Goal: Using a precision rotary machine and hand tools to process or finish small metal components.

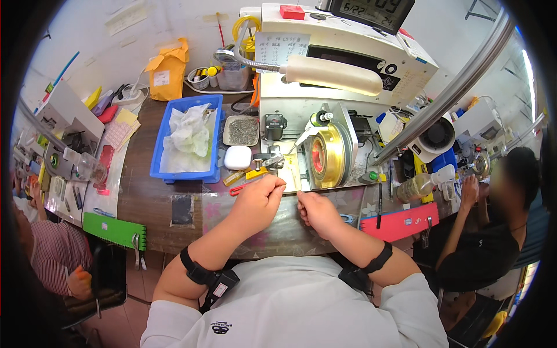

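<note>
Both my hands are at the front edge of a benchtop machine (290, 184), a short gap between them. My left hand (262, 198) is closed, with thumb and fingertips pinched together. Closed in the same way, my right hand (319, 212) sits slightly nearer to me. Anything between the fingertips is too small or hidden to make out. Just beyond them is a gold-coloured spool or wheel (332, 155) with a red centre, mounted upright on the machine. A small metal clamp-like part (268, 160) sits left of it. A red-handled tool (237, 190) lies beside my left hand.
Left of the machine are a blue tray (155, 152) with crumpled white plastic, a dish of small metal bits (241, 131) and a white case (238, 157). A lamp (333, 75) hangs above. A slanted metal pole (447, 87) stands right. People sit at both sides.
</note>
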Demonstrator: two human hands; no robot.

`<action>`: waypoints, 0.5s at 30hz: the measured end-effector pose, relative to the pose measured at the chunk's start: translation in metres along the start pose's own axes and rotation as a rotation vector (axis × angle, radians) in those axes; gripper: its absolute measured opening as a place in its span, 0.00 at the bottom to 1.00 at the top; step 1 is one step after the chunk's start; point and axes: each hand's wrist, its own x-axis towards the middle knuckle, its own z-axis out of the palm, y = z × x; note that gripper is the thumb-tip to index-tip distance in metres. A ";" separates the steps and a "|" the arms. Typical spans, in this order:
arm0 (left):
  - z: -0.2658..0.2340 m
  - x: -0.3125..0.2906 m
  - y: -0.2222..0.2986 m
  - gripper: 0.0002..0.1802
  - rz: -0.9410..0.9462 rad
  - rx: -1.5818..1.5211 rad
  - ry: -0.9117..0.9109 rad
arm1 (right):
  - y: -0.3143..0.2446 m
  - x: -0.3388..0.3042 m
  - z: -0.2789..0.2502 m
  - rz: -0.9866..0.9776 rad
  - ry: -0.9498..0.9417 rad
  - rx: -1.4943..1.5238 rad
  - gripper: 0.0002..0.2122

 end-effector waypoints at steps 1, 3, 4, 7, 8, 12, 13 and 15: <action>0.000 0.000 0.001 0.08 -0.013 0.002 -0.009 | -0.001 -0.004 -0.001 -0.035 -0.024 -0.051 0.16; 0.001 0.000 -0.001 0.08 -0.029 0.002 -0.015 | -0.002 -0.020 -0.003 -0.068 -0.049 -0.106 0.16; 0.002 -0.001 -0.005 0.08 -0.005 -0.008 -0.002 | -0.004 -0.033 -0.002 -0.230 -0.035 -0.284 0.16; 0.006 -0.001 -0.012 0.08 0.017 -0.022 0.022 | -0.012 -0.056 0.000 -0.504 -0.007 -0.511 0.17; 0.007 -0.001 -0.013 0.08 0.019 -0.020 0.030 | -0.014 -0.059 0.001 -0.620 0.010 -0.553 0.17; 0.010 -0.001 -0.018 0.08 0.017 -0.039 0.051 | -0.023 -0.063 0.004 -0.645 0.008 -0.570 0.15; 0.011 -0.001 -0.019 0.08 0.018 -0.043 0.062 | -0.025 -0.063 0.006 -0.666 0.003 -0.581 0.15; 0.011 -0.002 -0.020 0.08 0.018 -0.050 0.073 | -0.026 -0.062 0.008 -0.685 -0.002 -0.592 0.15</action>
